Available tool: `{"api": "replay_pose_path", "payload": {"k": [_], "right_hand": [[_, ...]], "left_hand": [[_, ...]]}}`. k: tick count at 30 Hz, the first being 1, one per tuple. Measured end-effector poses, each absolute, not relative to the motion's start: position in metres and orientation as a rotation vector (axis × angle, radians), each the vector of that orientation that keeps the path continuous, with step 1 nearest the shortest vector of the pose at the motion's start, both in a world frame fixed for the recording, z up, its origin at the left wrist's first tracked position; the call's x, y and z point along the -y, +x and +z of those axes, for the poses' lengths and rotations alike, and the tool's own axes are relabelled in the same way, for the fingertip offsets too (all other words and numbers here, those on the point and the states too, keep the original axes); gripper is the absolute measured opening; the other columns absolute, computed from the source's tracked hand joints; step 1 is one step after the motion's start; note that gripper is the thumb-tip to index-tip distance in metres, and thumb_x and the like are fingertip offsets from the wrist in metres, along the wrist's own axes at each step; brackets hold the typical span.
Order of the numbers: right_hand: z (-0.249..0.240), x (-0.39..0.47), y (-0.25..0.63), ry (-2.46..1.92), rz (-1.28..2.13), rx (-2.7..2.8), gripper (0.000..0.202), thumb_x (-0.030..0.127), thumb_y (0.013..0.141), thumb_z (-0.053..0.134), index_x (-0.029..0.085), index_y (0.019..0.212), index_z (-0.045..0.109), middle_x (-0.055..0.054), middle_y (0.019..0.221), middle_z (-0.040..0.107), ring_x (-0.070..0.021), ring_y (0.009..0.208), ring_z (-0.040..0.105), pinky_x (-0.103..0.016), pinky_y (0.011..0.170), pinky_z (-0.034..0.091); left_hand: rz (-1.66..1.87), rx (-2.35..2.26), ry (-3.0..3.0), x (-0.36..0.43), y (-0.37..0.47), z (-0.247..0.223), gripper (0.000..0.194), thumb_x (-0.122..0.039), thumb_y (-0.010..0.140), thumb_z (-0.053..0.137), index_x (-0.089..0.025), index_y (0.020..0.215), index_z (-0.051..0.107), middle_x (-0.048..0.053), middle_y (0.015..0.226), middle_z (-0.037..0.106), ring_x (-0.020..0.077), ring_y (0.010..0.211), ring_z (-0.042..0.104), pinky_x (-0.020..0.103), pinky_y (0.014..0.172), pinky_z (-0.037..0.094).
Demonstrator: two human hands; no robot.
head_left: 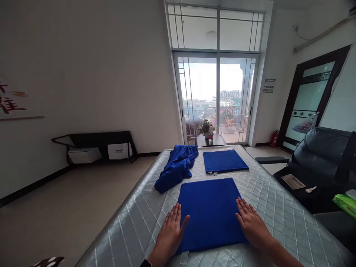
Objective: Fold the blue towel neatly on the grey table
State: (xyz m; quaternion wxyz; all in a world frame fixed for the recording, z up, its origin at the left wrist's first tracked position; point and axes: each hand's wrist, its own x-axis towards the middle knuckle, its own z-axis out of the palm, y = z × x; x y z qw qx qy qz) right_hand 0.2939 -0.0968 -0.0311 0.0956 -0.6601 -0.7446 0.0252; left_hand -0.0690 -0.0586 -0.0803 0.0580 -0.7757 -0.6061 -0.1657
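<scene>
A blue cloth [210, 213], folded into a flat square, lies on the plastic-covered mattress [133, 222] right in front of me. My left hand [171, 230] rests along its left edge, fingers stretched out and thumb lying on the fabric. On the opposite edge, my right hand [251, 220] lies flat with its fingers extended and its thumb over the cloth. A white tag [184, 257] sticks out at the near left corner. Beyond it is a second folded blue cloth [225, 161], and to the left of that lies a crumpled blue cloth [179, 167].
A small table [219, 141] with a potted plant [205, 127] and a bottle [210, 133] stands past the mattress, before sliding glass doors [217, 96]. A black chair [325, 159] is at the right. Along the left wall, a black rack [91, 142] holds white boxes [85, 155].
</scene>
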Motion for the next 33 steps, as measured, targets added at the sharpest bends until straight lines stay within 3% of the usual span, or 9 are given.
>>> {"api": "replay_pose_path", "payload": {"k": [7,12,20,33], "right_hand": [[-0.042,0.11,0.293,-1.96,0.218,2.168,0.064,0.047,0.102,0.016,0.012,0.156,0.021,-0.006,0.164,0.015,-0.0201,0.152,0.01,-0.042,0.124,0.014],[-0.042,0.109,0.295,-1.941,0.212,2.172,0.062,0.043,0.102,0.017,0.011,0.155,0.021,-0.006,0.164,0.015,-0.0206,0.152,0.01,-0.043,0.124,0.015],[-0.055,0.104,0.301,-1.914,0.09,2.26,0.058,0.036,0.1,0.022,0.015,0.154,0.029,-0.006,0.163,0.019,-0.0216,0.151,0.014,-0.044,0.123,0.019],[-0.055,0.104,0.3,-1.939,0.15,2.201,0.063,0.043,0.101,0.019,0.012,0.155,0.025,-0.007,0.164,0.018,-0.0203,0.152,0.012,-0.043,0.124,0.017]], "left_hand": [[-0.462,1.799,-2.432,0.069,-0.047,-0.064,0.072,-0.06,0.102,0.025,-0.012,0.156,0.024,0.013,0.162,0.026,0.0267,0.149,0.025,0.049,0.121,0.029],[-0.372,1.457,-2.746,0.087,0.032,-0.042,0.066,-0.055,0.104,0.023,-0.016,0.157,0.021,0.01,0.162,0.026,0.0249,0.149,0.026,0.045,0.12,0.033],[-0.413,1.264,-2.969,0.087,0.14,-0.024,0.062,-0.048,0.105,0.013,-0.017,0.159,0.01,0.007,0.165,0.016,0.0207,0.152,0.014,0.042,0.124,0.024],[-0.224,1.775,-2.563,0.102,-0.039,-0.073,0.07,-0.061,0.101,0.028,-0.021,0.156,0.012,0.009,0.163,0.022,0.027,0.149,0.027,0.047,0.119,0.033]]}}
